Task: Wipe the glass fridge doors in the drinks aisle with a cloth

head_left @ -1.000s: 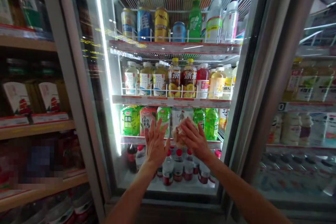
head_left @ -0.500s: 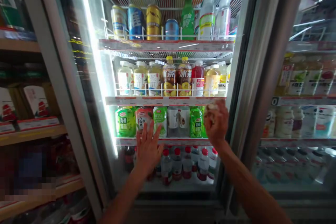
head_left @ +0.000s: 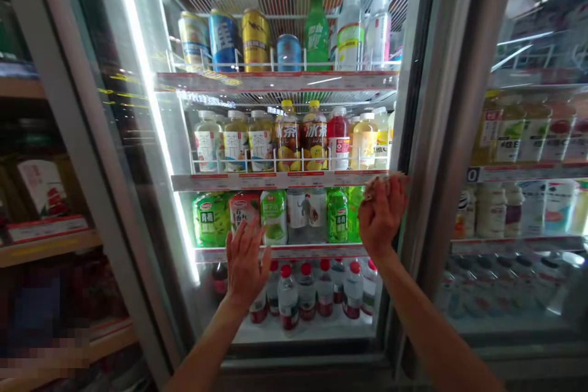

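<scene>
My right hand is closed around a crumpled, light patterned cloth. It is at the right side of the glass refrigerator door, close to the metal frame. Raised in front of the third shelf is my left hand, open with fingers spread and palm toward the glass. Whether its palm touches the glass I cannot tell. Behind the glass stand green drink bottles and a red-labelled bottle, partly hidden by my left fingers.
Upper shelves hold cans and tea bottles; red-capped bottles stand at the bottom. A thick metal door frame runs along the right, beside another stocked refrigerator. Wooden shelves with goods are on the left.
My right hand with the cloth has moved right across the door, toward the frame. My left hand stays spread, slightly lower against the shelves. The whole view has shifted a little.
</scene>
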The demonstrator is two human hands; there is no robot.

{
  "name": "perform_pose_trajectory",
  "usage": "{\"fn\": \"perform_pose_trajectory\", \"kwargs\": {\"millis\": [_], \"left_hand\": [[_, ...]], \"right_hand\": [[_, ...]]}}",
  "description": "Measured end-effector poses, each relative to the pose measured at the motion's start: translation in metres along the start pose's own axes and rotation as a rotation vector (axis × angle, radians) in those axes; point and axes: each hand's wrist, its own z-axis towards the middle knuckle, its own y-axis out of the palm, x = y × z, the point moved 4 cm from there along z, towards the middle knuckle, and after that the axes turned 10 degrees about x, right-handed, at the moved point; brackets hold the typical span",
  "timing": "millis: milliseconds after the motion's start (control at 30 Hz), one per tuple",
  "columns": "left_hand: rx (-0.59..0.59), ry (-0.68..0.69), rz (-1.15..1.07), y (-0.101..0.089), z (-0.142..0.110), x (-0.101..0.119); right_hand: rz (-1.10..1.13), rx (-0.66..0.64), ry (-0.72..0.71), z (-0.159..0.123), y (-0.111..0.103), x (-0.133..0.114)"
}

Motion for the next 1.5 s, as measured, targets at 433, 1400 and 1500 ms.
{"fn": "perform_pose_trajectory", "kwargs": {"millis": [433,1400,1500], "left_hand": [[-0.122,-0.076,0.093,-0.016,0.005,-0.051],[-0.06,-0.098,-0.044,0.006,-0.011,0.015],[-0.046,-0.106,-0.049,0.005,-0.009,0.016]], "right_hand": [[0.181,-0.203,-0.212,-0.013,0.014,-0.053],[-0.021,-0.296,-0.14,-0.07,-0.053,0.032],[-0.001,-0.183,-0.074,-0.034,-0.035,0.042]]}}
